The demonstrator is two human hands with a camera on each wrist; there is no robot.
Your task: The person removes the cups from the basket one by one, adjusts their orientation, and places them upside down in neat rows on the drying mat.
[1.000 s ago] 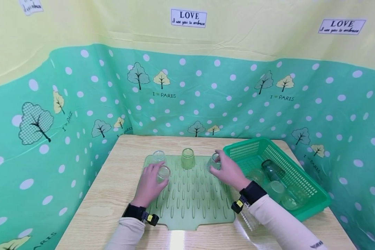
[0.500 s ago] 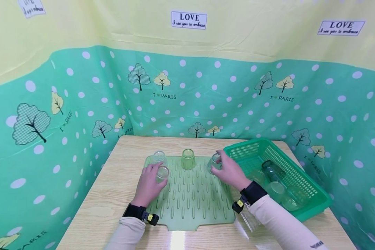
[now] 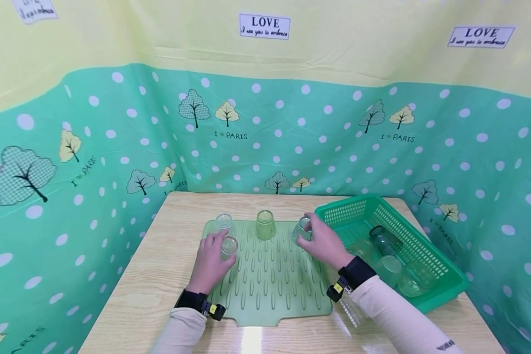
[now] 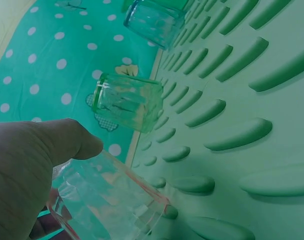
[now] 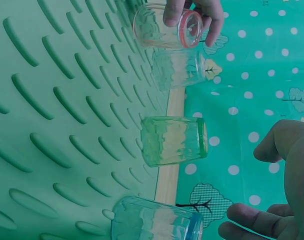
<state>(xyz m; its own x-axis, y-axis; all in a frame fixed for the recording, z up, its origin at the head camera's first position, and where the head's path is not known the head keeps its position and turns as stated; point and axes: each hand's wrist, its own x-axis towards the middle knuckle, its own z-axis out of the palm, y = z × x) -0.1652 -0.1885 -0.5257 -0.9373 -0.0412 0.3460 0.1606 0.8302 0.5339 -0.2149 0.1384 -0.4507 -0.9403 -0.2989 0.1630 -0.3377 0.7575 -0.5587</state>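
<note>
My left hand [image 3: 208, 263] holds a clear glass [image 3: 229, 249] with a pinkish base, mouth down and close over the green ribbed drying mat [image 3: 274, 295]. Thumb and fingers lie round its upper part. Just behind it stands a pale clear glass [image 3: 223, 222], upside down. A green-tinted glass [image 3: 265, 225] is upturned at the mat's back middle. Near the back right corner, my right hand [image 3: 325, 244] hovers at a bluish upturned glass [image 5: 147, 222]. In the right wrist view its fingers are spread, with a gap between them and the glass base.
A green plastic basket [image 3: 442, 300] stands right of the mat, with several glasses lying inside, one of them dark [image 3: 386, 239]. A clear ridged item [image 3: 351, 312] lies under the right forearm. Patterned cloth [image 3: 274, 123] hangs around the wooden table [image 3: 132, 295].
The cloth print on the left side has drifted left. Both hands and the glasses stay almost where they were.
</note>
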